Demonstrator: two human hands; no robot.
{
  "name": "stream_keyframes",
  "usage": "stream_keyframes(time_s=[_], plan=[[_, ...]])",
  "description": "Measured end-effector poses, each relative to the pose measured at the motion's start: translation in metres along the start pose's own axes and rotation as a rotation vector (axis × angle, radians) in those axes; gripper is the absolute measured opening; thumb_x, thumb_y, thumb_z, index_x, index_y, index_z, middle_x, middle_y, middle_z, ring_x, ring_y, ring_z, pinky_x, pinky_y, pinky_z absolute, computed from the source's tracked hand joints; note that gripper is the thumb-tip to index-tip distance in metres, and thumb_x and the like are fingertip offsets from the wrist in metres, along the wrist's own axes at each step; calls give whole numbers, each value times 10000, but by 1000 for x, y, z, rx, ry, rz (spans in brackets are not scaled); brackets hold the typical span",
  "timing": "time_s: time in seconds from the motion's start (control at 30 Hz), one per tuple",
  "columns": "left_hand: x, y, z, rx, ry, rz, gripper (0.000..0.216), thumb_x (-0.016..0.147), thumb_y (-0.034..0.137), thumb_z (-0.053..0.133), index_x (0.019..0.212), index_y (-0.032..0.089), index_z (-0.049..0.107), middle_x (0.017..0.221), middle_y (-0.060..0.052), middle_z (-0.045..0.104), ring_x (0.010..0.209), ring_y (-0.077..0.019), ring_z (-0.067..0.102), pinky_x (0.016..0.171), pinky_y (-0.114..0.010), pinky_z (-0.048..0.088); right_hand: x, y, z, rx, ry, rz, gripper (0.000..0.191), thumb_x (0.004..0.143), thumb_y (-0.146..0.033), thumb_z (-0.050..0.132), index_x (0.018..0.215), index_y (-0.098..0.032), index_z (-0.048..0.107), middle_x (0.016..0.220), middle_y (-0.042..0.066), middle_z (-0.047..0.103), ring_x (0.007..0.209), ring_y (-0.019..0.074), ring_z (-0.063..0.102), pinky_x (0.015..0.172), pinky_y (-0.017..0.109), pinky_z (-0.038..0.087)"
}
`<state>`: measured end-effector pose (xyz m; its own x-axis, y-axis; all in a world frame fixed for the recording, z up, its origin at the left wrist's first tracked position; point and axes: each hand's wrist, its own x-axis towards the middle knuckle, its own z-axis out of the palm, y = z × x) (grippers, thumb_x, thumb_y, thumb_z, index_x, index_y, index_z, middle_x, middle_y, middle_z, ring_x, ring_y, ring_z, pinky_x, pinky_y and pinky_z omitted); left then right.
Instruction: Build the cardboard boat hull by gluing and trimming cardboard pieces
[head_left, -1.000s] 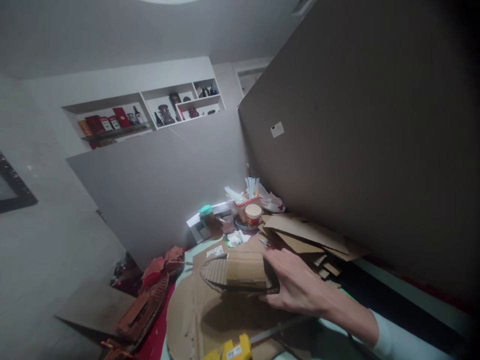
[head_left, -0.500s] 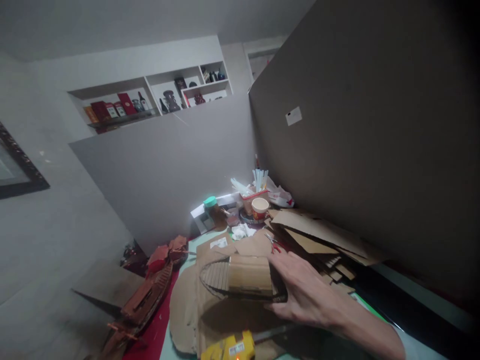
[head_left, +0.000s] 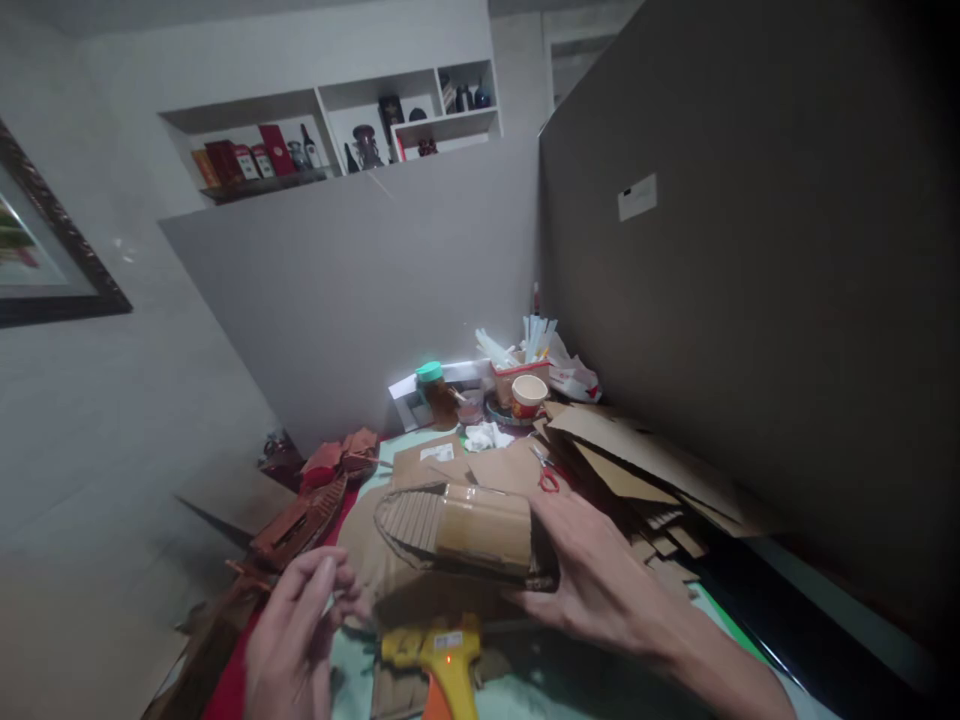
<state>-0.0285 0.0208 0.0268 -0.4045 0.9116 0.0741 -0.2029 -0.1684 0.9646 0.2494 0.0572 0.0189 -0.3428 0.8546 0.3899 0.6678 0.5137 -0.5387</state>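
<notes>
Above the yellow glue gun (head_left: 439, 660) on the tabletop (head_left: 525, 690), I see my right hand (head_left: 600, 585) closed around the rear end of a cardboard boat hull (head_left: 461, 530), lifting it off the cardboard sheets. My left hand (head_left: 296, 635) hovers left of the gun, fingers loosely curled and holding nothing. Red-handled scissors (head_left: 546, 472) lie beyond the hull, a paper cup (head_left: 529, 396) farther back.

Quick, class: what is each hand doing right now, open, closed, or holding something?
Left hand: holds nothing visible, fingers loosely curled, close to the yellow glue gun.
Right hand: closed on the end of the cardboard boat hull, holding it up.
</notes>
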Motion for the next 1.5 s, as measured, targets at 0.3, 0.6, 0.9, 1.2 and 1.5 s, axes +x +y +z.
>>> stream_keyframes(time_s=[0.3,0.6,0.9,1.2,1.5], plan=[[-11,-22,40,-92,-79,-319,681,785,457,743,1399,260,527,1319,-57,685,1223,-279,627,867,-330,574,-7,-7,17,45,-70,-13,442,719,-337,778,1084,-180,587,1064,120,667,960,312,620,817,398,473],[-14,-32,23,-97,-116,-410,670,786,418,790,1358,180,532,1286,-105,702,1201,-325,641,781,-369,630,-12,-17,35,78,-124,0,594,689,-365,813,1211,-195,586,1106,99,688,994,308,639,851,406,470],[1,-44,4,-149,-54,-403,392,675,332,891,980,137,741,908,-67,783,888,-258,735,715,-314,625,-14,-19,35,125,-213,30,883,691,-513,847,1417,-197,458,1269,167,652,1098,365,637,896,448,504],[0,-24,18,-192,-33,-353,266,493,304,923,666,196,752,879,-76,801,1061,-366,706,848,-412,626,-20,-15,36,262,-221,16,776,776,-480,779,1429,-225,446,1360,173,598,1197,368,589,995,499,482],[-2,-29,16,-280,-44,-438,358,620,442,881,906,236,818,1130,-50,788,1262,-357,620,1074,-440,513,-18,-31,25,401,-174,37,689,774,-410,799,1370,-194,531,1289,135,648,1164,317,619,989,455,501]])
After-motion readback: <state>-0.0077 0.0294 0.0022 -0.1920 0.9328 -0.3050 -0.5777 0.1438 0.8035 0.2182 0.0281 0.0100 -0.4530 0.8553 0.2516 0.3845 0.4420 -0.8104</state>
